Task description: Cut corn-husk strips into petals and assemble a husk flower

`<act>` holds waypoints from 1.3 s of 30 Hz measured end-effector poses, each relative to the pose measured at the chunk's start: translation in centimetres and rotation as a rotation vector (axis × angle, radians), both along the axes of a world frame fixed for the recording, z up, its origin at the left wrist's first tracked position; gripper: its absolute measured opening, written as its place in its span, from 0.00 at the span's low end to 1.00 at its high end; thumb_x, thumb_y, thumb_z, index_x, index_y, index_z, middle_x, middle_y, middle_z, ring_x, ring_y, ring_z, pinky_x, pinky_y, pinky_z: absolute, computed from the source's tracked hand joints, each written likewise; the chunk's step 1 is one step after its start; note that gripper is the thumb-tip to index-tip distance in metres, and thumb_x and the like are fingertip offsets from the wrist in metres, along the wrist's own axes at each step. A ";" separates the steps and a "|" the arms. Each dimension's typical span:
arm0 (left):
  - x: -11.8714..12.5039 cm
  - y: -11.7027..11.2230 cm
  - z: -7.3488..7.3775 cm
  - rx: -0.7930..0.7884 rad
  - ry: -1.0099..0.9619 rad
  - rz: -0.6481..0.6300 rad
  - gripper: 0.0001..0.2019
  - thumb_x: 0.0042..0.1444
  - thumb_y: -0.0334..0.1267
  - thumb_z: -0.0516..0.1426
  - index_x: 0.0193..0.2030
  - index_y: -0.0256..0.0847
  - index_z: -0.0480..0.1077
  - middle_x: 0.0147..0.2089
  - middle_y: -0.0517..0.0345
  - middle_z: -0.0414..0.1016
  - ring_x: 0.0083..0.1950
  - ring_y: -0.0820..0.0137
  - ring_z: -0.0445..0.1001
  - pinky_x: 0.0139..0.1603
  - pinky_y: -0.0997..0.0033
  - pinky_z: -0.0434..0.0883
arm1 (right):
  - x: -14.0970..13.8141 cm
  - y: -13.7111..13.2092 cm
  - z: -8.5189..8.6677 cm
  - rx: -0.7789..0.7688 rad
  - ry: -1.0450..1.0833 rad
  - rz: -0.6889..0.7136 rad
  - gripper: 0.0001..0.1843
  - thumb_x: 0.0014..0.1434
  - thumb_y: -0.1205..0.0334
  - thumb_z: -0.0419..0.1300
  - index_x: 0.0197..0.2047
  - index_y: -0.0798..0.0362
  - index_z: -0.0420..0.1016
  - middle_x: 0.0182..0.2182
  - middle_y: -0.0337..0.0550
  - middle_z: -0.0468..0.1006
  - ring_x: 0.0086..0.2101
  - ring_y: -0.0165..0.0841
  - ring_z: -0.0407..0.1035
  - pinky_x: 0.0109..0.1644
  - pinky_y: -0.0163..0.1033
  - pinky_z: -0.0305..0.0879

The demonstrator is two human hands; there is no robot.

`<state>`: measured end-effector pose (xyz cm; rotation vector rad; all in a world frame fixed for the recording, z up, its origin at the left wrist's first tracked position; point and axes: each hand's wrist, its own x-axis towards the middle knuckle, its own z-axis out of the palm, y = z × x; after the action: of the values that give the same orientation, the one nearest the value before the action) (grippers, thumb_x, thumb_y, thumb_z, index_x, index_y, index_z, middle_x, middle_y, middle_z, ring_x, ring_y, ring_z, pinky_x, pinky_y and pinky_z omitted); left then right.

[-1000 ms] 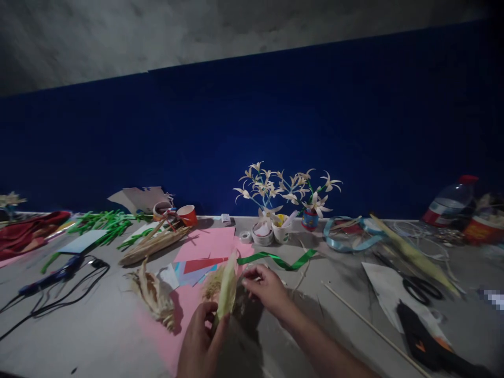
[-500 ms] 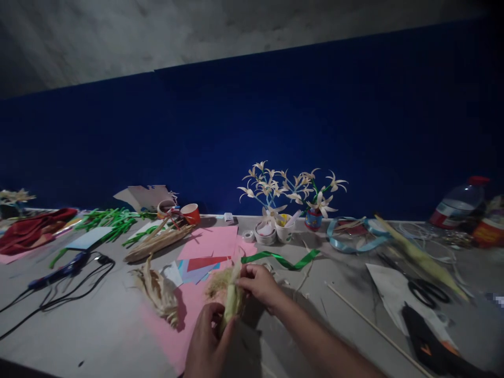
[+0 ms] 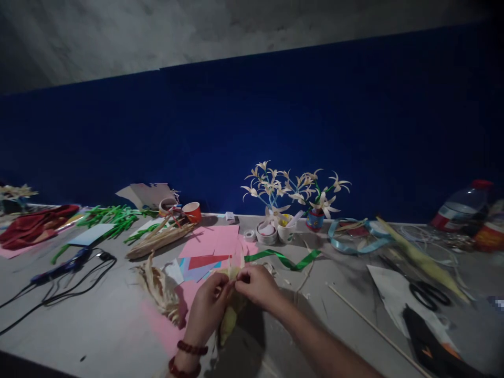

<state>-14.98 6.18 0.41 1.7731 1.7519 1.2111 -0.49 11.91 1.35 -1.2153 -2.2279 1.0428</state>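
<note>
Left hand: Thumb and fingers of the left hand (image 3: 210, 296) close in a narrow pinch on a pale green corn husk (image 3: 228, 323), with bead bracelets (image 3: 192, 348) circling the wrist.
Right hand: From where I stand, the right hand (image 3: 258, 286) pinches the same piece near its upper end, its fingertips nearly meeting the other hand's; the exact contact is hidden behind the fingers.
Corn husk: It hangs tilted between the two hands at the near middle of the table (image 3: 106, 325), its thicker end below them toward the near side, thin strips showing above the fingers.
Step in hand: The upper end is being worked at close quarters, perhaps the layers being parted; I judge this from the paired pinches.
Next move: It seems to call for a steady left hold and a light, even right pinch, since thin layers may tear.
Left of the hands: A dry, curled husk (image 3: 159, 294) lies just beside pink paper (image 3: 224, 239).
Right of the hands: A green ribbon (image 3: 291, 261) twists on the far side; a thin stick (image 3: 366, 323) and black scissors (image 3: 429, 295) lie farther right.
Far edge: Pale flowers (image 3: 270, 184) stand before a blue panel (image 3: 252, 121).
</note>
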 end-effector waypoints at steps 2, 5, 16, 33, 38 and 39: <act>0.1 -0.2 -0.1 0.033 0.053 0.014 0.12 0.57 0.44 0.53 0.26 0.42 0.64 0.27 0.59 0.67 0.30 0.66 0.67 0.33 0.67 0.65 | 0.0 -0.4 0.4 0.042 -0.031 -0.018 0.14 0.64 0.59 0.60 0.51 0.54 0.72 0.50 0.45 0.75 0.44 0.38 0.73 0.46 0.49 0.72; 0.3 -0.2 -0.1 0.062 0.111 0.024 0.11 0.58 0.42 0.51 0.26 0.43 0.63 0.28 0.58 0.68 0.32 0.65 0.68 0.35 0.66 0.65 | 0.0 -0.7 0.6 0.089 -0.037 -0.041 0.14 0.64 0.59 0.59 0.51 0.54 0.72 0.50 0.46 0.76 0.44 0.38 0.73 0.47 0.50 0.72; -3.6 -0.5 -0.3 -0.008 0.257 0.303 0.14 0.60 0.45 0.50 0.27 0.43 0.67 0.26 0.57 0.75 0.28 0.63 0.77 0.27 0.69 0.69 | 2.3 0.1 -1.9 -0.047 0.218 -0.198 0.13 0.65 0.58 0.59 0.51 0.54 0.72 0.48 0.45 0.76 0.42 0.37 0.74 0.44 0.47 0.73; -0.6 -0.1 -2.2 0.164 0.548 -0.282 0.16 0.57 0.36 0.58 0.52 0.39 0.72 0.54 0.43 0.78 0.56 0.56 0.75 0.57 0.50 0.72 | 3.5 -2.8 -3.2 -0.245 0.456 -0.218 0.09 0.65 0.59 0.59 0.40 0.57 0.74 0.34 0.38 0.78 0.29 0.29 0.73 0.32 0.37 0.72; -1.7 0.2 -3.2 0.185 0.533 -0.319 0.17 0.56 0.38 0.60 0.53 0.40 0.72 0.56 0.42 0.77 0.59 0.55 0.73 0.58 0.48 0.71 | 5.3 -4.8 -3.1 -0.170 0.613 -0.290 0.10 0.59 0.57 0.63 0.31 0.56 0.77 0.22 0.33 0.73 0.21 0.26 0.67 0.26 0.33 0.64; -1.8 0.3 -3.4 0.188 0.533 -0.323 0.17 0.56 0.37 0.60 0.53 0.41 0.72 0.56 0.43 0.76 0.60 0.54 0.72 0.59 0.47 0.70 | 5.6 -5.4 -3.1 -0.161 0.645 -0.307 0.11 0.57 0.57 0.64 0.29 0.55 0.78 0.21 0.34 0.73 0.21 0.27 0.66 0.26 0.33 0.62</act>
<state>-16.82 6.44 -2.94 2.5530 1.5410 0.8384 5.10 6.55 -1.80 -1.0423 -1.4456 1.2764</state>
